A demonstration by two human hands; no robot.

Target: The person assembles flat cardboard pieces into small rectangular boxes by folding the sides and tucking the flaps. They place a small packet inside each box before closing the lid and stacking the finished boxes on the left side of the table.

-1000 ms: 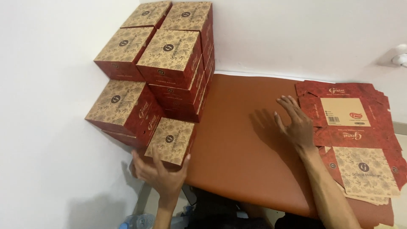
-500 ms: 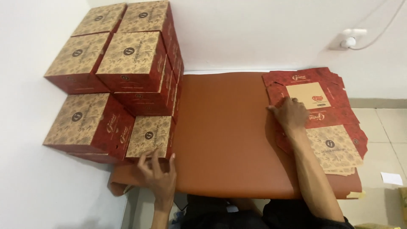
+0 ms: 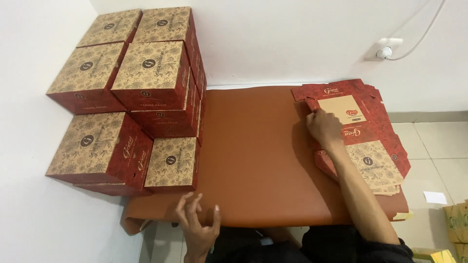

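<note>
Since half a second ago the left hand (image 3: 197,226) has come off the small assembled box (image 3: 171,164) at the table's (image 3: 253,160) near-left corner and now hovers just past the near edge, palm down, fingers spread and loosely curled, holding nothing. Over the same moment the right hand (image 3: 324,127) has kept its place on the stack of flat box blanks (image 3: 360,131), though the view has dropped and shifted a little. That hand lies palm down on the top blank, forearm running from the near-right corner toward the far edge, fingers together and bent, their tips pressing at the blank's left border; whether they pinch the sheet or only rest on it I cannot tell. The blanks, red with tan panels, lie along the table's right edge, their long axis running from the far-right corner toward the near-right corner and slightly overhanging the edge. Assembled boxes (image 3: 146,73) are piled against the wall at the far-left corner.
</note>
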